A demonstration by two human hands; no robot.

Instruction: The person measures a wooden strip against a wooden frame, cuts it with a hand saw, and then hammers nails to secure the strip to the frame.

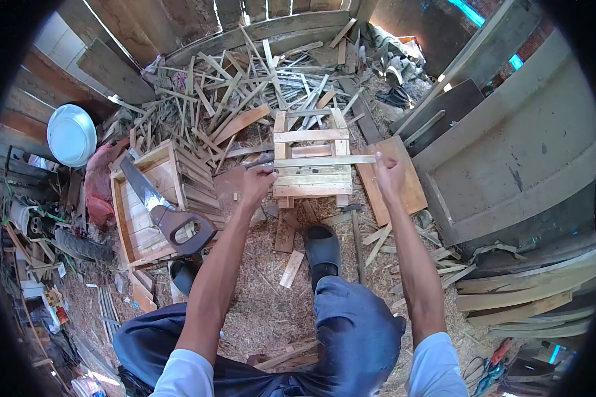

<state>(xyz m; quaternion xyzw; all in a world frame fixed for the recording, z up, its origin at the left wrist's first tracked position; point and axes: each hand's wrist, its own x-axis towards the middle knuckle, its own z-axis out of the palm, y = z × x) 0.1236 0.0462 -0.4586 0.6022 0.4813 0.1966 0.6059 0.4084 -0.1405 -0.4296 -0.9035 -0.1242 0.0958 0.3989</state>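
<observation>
A thin wooden slat [361, 159] lies level across a small slatted wooden frame [311, 136], its right end sticking out past the side. My right hand [390, 177] pinches that projecting end. At the slat's other end, my left hand [258, 182] is closed with its fingertips against the wood, by the frame's left edge. Several pale slats are fixed across the frame below the held one. To the left, a handsaw [169, 215] with a dark handle rests on a wooden crate [120, 215].
A heap of wood offcuts [235, 89] fills the back. On the right are a flat board [394, 178], a large leaning panel [516, 139] and stacked curved planks [523, 291]. A pale basin [71, 135] stands at left. Wood shavings cover the floor around my feet.
</observation>
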